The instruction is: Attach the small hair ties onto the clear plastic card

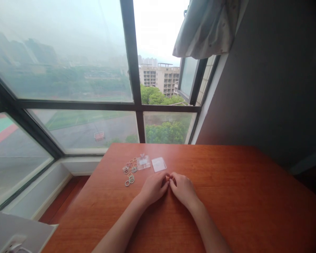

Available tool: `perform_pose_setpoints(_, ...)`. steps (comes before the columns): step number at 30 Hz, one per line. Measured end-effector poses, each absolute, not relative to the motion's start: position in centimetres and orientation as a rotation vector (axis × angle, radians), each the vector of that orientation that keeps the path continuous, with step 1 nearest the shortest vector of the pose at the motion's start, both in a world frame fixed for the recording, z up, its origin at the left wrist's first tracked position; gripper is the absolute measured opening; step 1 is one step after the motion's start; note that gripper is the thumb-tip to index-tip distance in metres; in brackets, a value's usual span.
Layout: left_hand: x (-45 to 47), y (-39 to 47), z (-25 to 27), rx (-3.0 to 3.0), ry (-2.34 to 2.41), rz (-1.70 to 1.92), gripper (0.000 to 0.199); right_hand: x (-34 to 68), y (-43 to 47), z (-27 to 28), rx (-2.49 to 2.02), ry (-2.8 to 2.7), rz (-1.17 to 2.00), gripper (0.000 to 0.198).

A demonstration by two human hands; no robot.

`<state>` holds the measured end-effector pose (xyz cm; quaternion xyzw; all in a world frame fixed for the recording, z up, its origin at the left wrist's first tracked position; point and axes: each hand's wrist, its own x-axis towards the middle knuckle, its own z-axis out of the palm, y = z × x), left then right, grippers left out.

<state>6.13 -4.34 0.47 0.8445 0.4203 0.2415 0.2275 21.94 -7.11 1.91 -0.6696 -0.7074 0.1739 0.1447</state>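
Observation:
My left hand [155, 187] and my right hand [184, 189] meet over the table, fingertips touching. Both are closed in a pinch; anything between the fingers is hidden or too small to make out. Just beyond my left hand lies a flat, whitish square piece [158, 164], perhaps a lid. Beside it on the left is a clear plastic box [143, 162] with a small clear knob-like piece [142, 155] at its back edge. Several thin, pale rings [131, 179], some greenish and some pinkish, are scattered left of the box.
The reddish-brown wooden table [242, 196] runs up to a dark-framed window [138, 84]. A pale curtain [208, 31] hangs at the upper right, next to a dark grey wall [274, 84]. At the lower left stands a white panel [18, 228].

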Motion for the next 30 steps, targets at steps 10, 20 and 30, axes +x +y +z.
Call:
perform_pose_setpoints(10,6.1,-4.26,0.37,2.316,1.128,0.685,0.022,22.05,-7.21,1.89,-1.91,-2.055,0.477,0.02)
perform_pose_setpoints(20,6.11,-4.3,0.42,2.311,1.121,0.7,0.021,22.08,-7.15,1.78,-1.899,-2.06,0.496,0.019)
perform_pose_setpoints(30,6.07,-4.24,0.34,2.311,1.126,0.692,0.02,22.04,-7.25,2.0,-1.908,-2.067,0.5,0.019)
